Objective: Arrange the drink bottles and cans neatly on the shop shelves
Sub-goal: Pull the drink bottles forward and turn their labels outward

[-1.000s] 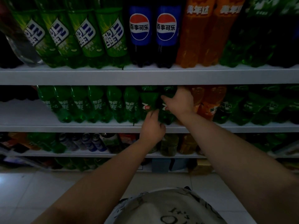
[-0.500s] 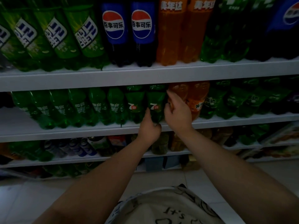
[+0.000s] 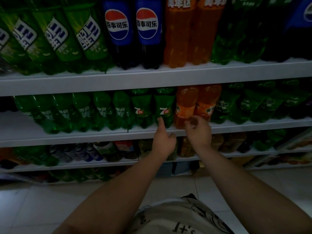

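Note:
On the middle shelf two green 7-Up bottles stand upright side by side, with two orange soda bottles right of them. My left hand is just below the right 7-Up bottle; its straight index finger touches the bottle's lower part and the other fingers are curled. My right hand hovers in front of the base of the left orange bottle with loosely curled fingers, holding nothing.
Green bottles fill the middle shelf on both sides. The top shelf carries large green, Pepsi and orange bottles. Lower shelves hold cans and small bottles. A white tiled floor lies below.
Both hands have let go of the right 7-Up bottle and dropped lower. My right hand has shifted right, in front of the orange bottle. The 7-Up bottle now stands in line.

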A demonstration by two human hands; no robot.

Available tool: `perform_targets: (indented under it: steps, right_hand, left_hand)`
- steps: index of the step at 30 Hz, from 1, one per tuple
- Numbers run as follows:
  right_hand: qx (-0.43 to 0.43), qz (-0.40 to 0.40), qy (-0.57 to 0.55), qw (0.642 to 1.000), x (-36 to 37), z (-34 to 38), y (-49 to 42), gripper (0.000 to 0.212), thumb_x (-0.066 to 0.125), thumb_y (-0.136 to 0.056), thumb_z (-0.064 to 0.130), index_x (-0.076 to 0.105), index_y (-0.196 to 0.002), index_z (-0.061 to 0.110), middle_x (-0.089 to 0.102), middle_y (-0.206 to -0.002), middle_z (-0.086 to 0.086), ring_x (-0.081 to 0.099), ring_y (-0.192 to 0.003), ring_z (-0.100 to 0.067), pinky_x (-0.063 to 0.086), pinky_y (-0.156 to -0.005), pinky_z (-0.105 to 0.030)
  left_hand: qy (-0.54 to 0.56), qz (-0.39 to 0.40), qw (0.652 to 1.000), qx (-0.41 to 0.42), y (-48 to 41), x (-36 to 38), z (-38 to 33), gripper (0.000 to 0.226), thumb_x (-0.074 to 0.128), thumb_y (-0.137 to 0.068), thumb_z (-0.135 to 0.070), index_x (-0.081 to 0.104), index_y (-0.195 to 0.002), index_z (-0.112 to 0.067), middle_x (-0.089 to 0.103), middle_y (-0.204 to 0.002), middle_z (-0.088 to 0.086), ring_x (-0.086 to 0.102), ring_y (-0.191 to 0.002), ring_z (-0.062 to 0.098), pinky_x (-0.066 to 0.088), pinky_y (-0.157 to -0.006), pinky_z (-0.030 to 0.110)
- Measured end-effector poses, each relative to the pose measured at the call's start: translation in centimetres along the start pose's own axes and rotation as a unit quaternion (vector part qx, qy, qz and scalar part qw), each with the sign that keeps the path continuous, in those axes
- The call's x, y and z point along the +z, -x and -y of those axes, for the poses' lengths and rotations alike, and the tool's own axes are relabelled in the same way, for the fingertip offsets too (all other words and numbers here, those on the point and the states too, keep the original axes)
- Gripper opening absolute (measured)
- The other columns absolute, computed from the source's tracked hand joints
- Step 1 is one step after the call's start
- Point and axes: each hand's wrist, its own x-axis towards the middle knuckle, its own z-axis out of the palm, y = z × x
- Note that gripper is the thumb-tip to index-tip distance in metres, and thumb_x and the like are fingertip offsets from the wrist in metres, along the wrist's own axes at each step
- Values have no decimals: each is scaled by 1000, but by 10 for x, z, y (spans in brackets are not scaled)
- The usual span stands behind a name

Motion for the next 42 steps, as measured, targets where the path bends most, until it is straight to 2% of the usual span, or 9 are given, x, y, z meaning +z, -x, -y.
perform_targets:
  steps: [4,10,17,21,24,29,34,39,42]
  right_hand:
    - [9,-14,26,1000,6,4,-1,49,69,-77,50,59,-111,16,63,-105,-3,60,-94,-22,38,-67,-26]
    - [54,-33,94,994,23,18,-8,86,69,-68,64,39,-131,14,48,-125,-11,55,-104,-33,38,-64,-33]
    - [32,-52,116,991,27,10,-11,71,68,-75,55,43,-127,12,48,-122,-10,57,-98,-32,35,-61,-31]
    - [9,-40,110,993,28,7,-13,64,64,-79,51,43,-129,17,53,-119,-7,59,-96,-31,37,-62,-30]
    - [-1,-51,50,997,25,1,-5,47,57,-85,52,46,-124,28,56,-117,0,61,-91,-26,38,-64,-30]
    - [28,-157,-24,987,2,-25,-7,43,58,-85,34,47,-124,20,50,-122,-6,52,-103,-19,37,-74,-29]
    - [75,-61,-85,992,-20,-34,-33,59,68,-79,31,46,-133,23,51,-122,-7,52,-109,-22,37,-82,-27]
    - [71,-27,-59,995,-22,-40,-43,69,72,-79,29,41,-139,18,43,-129,-11,49,-114,-25,40,-86,-30]
    - [76,-49,-55,994,-20,-36,-42,70,75,-77,29,42,-137,14,43,-128,-10,50,-113,-26,39,-82,-30]
  left_hand:
    - [0,-3,1000,3,5,7,-7,83,48,-94,-18,-13,-151,-24,49,-138,9,60,-85,17,48,-73,27]
    - [3,-26,1000,-2,7,9,-13,78,45,-95,-16,-7,-153,-21,37,-148,11,60,-93,23,52,-81,35]
    - [-4,-101,994,50,8,10,-8,64,51,-90,-7,25,-149,-9,39,-147,10,42,-129,22,30,-104,21]
    - [-46,-118,985,119,5,6,-16,49,53,-88,-7,47,-137,-7,54,-132,11,52,-119,22,43,-102,32]
    - [-36,-113,976,181,0,5,-32,42,54,-89,-7,54,-131,-10,60,-123,8,56,-111,17,45,-95,27]
    - [-23,-111,975,192,-12,15,-62,53,56,-87,-16,42,-139,-19,63,-114,2,61,-98,17,50,-82,27]
    - [-42,-120,988,89,-17,38,-80,80,58,-86,-22,10,-150,-21,59,-120,11,61,-99,27,54,-81,40]
    - [-2,-166,982,86,-17,52,-84,76,57,-84,-9,18,-149,-14,41,-138,12,52,-110,24,39,-85,23]
    - [-3,-179,980,83,-17,59,-83,79,58,-85,-7,13,-151,-15,33,-140,13,52,-109,28,42,-81,26]
